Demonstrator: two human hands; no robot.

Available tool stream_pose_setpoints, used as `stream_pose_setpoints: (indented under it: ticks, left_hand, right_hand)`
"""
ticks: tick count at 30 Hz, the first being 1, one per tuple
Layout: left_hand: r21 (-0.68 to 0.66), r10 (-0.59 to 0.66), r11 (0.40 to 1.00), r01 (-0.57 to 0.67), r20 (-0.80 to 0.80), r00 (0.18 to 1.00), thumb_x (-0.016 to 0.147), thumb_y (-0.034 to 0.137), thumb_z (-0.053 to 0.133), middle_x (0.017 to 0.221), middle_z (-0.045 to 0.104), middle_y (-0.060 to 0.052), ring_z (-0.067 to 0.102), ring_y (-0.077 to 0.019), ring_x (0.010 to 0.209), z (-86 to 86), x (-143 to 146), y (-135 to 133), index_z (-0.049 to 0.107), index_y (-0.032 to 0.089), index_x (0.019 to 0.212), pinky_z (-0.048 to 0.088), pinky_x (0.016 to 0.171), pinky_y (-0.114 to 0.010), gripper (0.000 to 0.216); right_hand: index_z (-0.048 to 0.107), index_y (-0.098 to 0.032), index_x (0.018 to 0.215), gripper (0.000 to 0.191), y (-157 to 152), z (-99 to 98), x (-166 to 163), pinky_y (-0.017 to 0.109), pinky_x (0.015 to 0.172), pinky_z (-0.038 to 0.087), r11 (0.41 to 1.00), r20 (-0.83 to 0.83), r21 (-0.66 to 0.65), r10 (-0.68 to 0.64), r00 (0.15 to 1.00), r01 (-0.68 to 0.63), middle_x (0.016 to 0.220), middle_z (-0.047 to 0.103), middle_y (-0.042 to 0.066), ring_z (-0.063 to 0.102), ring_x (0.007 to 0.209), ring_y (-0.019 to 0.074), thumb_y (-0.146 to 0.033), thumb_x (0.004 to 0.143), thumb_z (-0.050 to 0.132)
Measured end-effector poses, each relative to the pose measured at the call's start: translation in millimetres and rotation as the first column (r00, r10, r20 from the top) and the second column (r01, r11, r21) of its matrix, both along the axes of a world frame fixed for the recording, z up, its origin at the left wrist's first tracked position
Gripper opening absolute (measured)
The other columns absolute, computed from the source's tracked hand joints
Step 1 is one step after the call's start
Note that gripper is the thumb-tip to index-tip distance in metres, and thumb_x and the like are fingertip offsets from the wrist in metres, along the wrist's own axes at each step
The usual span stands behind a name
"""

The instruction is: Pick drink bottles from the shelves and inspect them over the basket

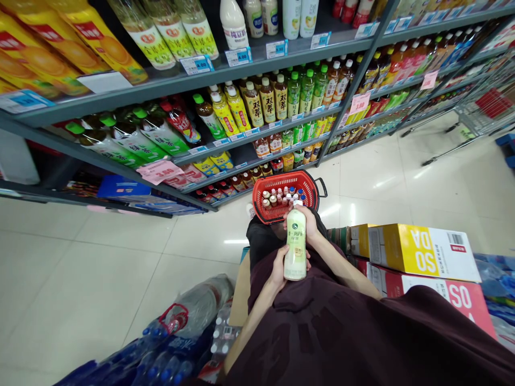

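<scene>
The pale green drink bottle (295, 246) is up in front of the person, just over the red basket (259, 201). The left hand (277, 268) wraps its bottom. The right hand (309, 224) wraps its top. It looks full, heavy and slippery, so the middle is best to grab.

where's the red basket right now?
Head view, centre: red basket on the floor at the foot of the drinks shelf, just beyond the pale bottle that left hand and right hand hold.

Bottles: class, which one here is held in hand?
The pale cream bottle, upright between the left hand and right hand; the rest sit on shelves, in the red basket or in wrapped packs on the floor.
</scene>
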State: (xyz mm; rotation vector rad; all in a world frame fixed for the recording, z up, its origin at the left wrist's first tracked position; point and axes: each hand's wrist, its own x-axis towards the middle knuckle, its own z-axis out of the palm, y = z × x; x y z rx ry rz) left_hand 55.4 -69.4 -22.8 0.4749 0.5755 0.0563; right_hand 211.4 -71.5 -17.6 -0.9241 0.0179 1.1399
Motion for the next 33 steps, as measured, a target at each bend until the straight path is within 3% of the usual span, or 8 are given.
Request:
stream_pose_setpoints:
  ticks: [9, 15, 33]
  left_hand:
    - [0.058, 0.025, 0.998, -0.020, -0.072, 0.997, 0.081, 0.063, 0.061, 0.084, 0.078, -0.015, 0.074, -0.0280, 0.070, -6.7, 1.7, -0.6, 0.068, 0.007, 0.112, 0.058, 0.062, -0.034, 0.065]
    - [0.108, 0.025, 0.994, -0.012, -0.114, 0.993, 0.076, 0.065, 0.068, 0.084, 0.078, -0.016, 0.075, -0.0292, 0.072, -13.8, 1.7, -1.4, 0.065, 0.006, 0.117, 0.059, 0.062, -0.035, 0.072]
    - [0.142, 0.063, 0.989, -0.044, -0.132, 0.989, 0.072, 0.066, 0.077, 0.084, 0.078, -0.014, 0.077, -0.0298, 0.072, -10.9, 4.3, -0.9, 0.061, 0.007, 0.118, 0.061, 0.064, -0.037, 0.076]
  right_hand:
    - [0.063, -0.020, 0.076, 0.029, 3.2, -5.0, 2.0, 0.032, 0.040, 0.051, 0.978, 0.133, -0.201, -0.025, 0.991, 0.052, 0.065, 0.074, 0.005, 0.066, 0.047, 0.0226, -0.047, 0.074, 0.072]
    - [0.064, -0.020, 0.071, 0.030, 2.6, -10.9, 4.6, 0.032, 0.040, 0.050, 0.977, 0.236, -0.209, 0.013, 0.972, 0.037, 0.062, 0.074, 0.006, 0.067, 0.047, 0.0235, -0.049, 0.075, 0.072]
    - [0.064, -0.019, 0.069, 0.030, 4.2, -13.4, 5.0, 0.031, 0.041, 0.051, 0.973, 0.252, -0.231, 0.046, 0.967, 0.014, 0.061, 0.074, 0.006, 0.068, 0.046, 0.0240, -0.048, 0.077, 0.070]
